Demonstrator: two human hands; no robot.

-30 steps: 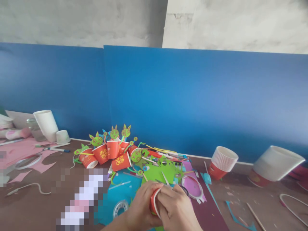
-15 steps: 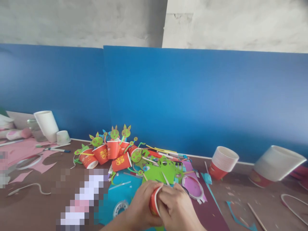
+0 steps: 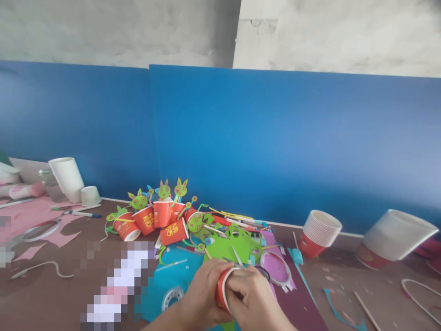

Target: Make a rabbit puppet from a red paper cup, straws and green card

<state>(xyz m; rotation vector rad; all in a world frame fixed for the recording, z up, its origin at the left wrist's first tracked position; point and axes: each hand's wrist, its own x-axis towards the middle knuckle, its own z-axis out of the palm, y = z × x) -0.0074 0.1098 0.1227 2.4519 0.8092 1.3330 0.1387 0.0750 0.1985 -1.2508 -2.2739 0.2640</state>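
Observation:
My left hand (image 3: 203, 294) is wrapped round a red paper cup (image 3: 221, 290), whose white rim faces right. The fingers of my right hand (image 3: 253, 294) are bent at the cup's mouth, some reaching inside; whatever they pinch there is hidden. Just beyond my hands lie scissors (image 3: 237, 255) on green paper (image 3: 223, 248), their black handle partly behind my right hand. A white tape roll (image 3: 172, 298) rests on the blue sheet to the left of my left hand.
Several red cups (image 3: 174, 231) with green paper animal faces stand or lie behind the paper. Stacked cups (image 3: 320, 232) and a larger stack (image 3: 392, 239) are at right. Pink paper (image 3: 31, 218) and white cups (image 3: 69, 179) lie left. A blue partition (image 3: 275, 147) rises behind.
My right hand has shifted slightly at the cup's mouth, and the cup's opening shows a little more. My left hand keeps its hold.

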